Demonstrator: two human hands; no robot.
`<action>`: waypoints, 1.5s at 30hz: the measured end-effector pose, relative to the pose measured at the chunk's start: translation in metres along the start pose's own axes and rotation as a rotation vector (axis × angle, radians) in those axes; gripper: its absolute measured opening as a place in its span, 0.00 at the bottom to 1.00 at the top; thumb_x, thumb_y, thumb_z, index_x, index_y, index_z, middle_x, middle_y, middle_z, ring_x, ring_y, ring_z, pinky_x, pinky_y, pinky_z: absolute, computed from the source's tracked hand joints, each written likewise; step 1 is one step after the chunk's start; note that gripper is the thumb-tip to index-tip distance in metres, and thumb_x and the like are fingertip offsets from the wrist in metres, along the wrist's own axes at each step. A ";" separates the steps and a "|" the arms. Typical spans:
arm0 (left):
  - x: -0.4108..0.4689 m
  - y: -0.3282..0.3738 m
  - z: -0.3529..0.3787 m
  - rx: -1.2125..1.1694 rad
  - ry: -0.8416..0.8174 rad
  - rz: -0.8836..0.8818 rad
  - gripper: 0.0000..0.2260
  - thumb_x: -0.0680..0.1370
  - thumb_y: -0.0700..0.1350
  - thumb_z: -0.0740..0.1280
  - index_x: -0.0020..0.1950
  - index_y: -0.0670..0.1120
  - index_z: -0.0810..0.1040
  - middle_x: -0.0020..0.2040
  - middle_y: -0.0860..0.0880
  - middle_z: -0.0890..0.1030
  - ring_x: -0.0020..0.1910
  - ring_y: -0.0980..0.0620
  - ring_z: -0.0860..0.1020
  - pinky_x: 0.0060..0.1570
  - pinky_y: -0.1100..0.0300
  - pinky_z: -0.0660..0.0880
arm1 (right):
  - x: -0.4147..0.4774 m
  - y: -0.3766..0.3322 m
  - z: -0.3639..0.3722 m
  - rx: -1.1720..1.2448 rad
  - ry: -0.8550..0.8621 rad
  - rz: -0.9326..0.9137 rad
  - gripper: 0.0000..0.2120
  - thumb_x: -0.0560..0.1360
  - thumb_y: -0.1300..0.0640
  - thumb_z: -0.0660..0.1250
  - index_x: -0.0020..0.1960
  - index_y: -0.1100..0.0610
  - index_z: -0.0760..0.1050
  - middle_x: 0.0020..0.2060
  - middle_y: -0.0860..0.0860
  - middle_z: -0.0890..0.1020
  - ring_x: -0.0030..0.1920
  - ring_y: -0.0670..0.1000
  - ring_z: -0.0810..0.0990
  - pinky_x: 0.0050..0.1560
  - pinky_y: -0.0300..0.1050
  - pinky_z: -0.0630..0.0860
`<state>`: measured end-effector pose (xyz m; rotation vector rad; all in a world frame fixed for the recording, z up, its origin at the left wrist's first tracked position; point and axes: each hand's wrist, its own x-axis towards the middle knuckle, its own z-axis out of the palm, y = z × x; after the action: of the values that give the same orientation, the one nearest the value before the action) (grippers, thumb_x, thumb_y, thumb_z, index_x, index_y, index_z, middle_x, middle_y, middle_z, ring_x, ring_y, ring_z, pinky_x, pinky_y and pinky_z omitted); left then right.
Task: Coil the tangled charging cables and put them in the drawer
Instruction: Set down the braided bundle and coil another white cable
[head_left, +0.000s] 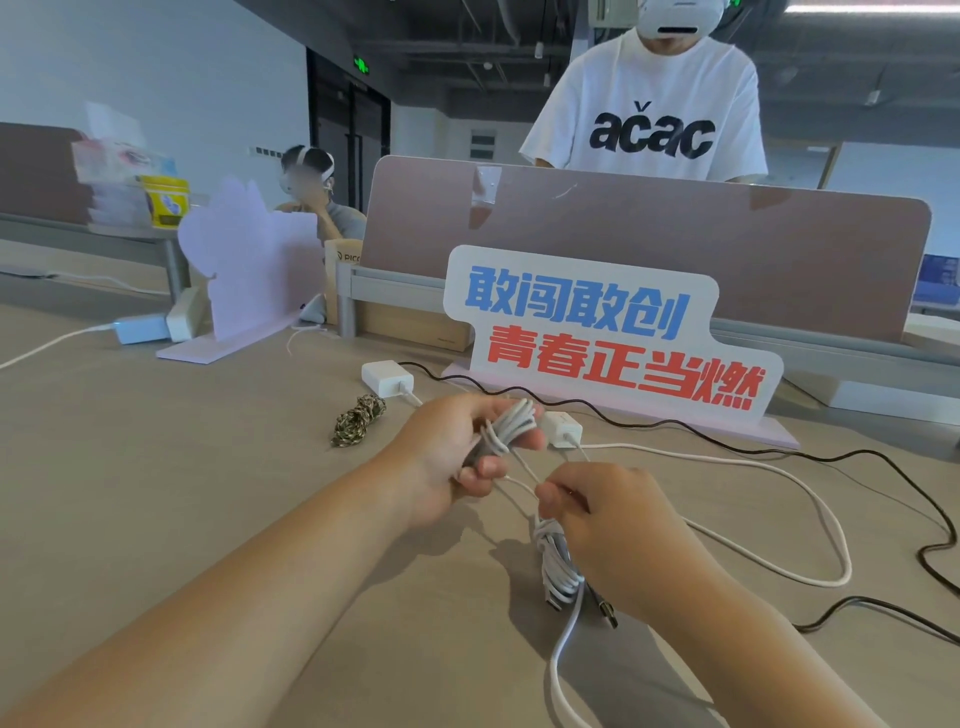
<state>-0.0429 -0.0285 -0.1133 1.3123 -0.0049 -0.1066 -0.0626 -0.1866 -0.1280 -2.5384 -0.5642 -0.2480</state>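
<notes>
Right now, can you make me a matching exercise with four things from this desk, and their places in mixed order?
Things:
1. white cable bundle
2. braided cord
3. black cable
4. sign with red and blue characters

Places:
A. standing upright at the back of the desk
B. gripped in the left hand
C. coiled on the desk, left of both hands
D. running loose along the desk, toward the right

Pairs: 1-B, 2-C, 3-D, 4-A

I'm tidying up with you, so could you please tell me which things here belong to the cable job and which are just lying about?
Job: white cable bundle, loose white cable, black cable, white charger bricks.
Lying about: red-and-blue slogan sign, braided camouflage cord, lilac cutout stand.
</notes>
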 end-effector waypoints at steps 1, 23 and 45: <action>-0.001 0.003 -0.002 -0.097 -0.050 -0.037 0.13 0.78 0.40 0.55 0.50 0.41 0.79 0.35 0.43 0.82 0.18 0.56 0.63 0.17 0.71 0.55 | 0.000 0.000 -0.002 0.011 -0.010 0.022 0.11 0.79 0.51 0.57 0.43 0.51 0.77 0.36 0.49 0.78 0.33 0.48 0.73 0.35 0.41 0.70; 0.019 -0.010 -0.026 0.529 0.388 0.269 0.13 0.82 0.47 0.57 0.44 0.47 0.79 0.39 0.47 0.81 0.29 0.53 0.69 0.31 0.61 0.66 | -0.006 -0.010 -0.012 -0.065 0.207 -0.240 0.14 0.78 0.48 0.58 0.34 0.49 0.68 0.28 0.46 0.72 0.32 0.50 0.71 0.31 0.42 0.66; -0.019 -0.016 0.009 0.691 -0.366 0.263 0.27 0.80 0.54 0.59 0.50 0.26 0.75 0.27 0.52 0.76 0.25 0.51 0.66 0.24 0.66 0.63 | 0.003 0.017 -0.017 0.163 0.608 -0.081 0.07 0.76 0.57 0.64 0.43 0.56 0.80 0.33 0.49 0.79 0.36 0.52 0.77 0.38 0.47 0.75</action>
<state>-0.0631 -0.0400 -0.1248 1.9490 -0.5679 -0.1245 -0.0533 -0.2076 -0.1204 -2.1290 -0.4198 -0.9208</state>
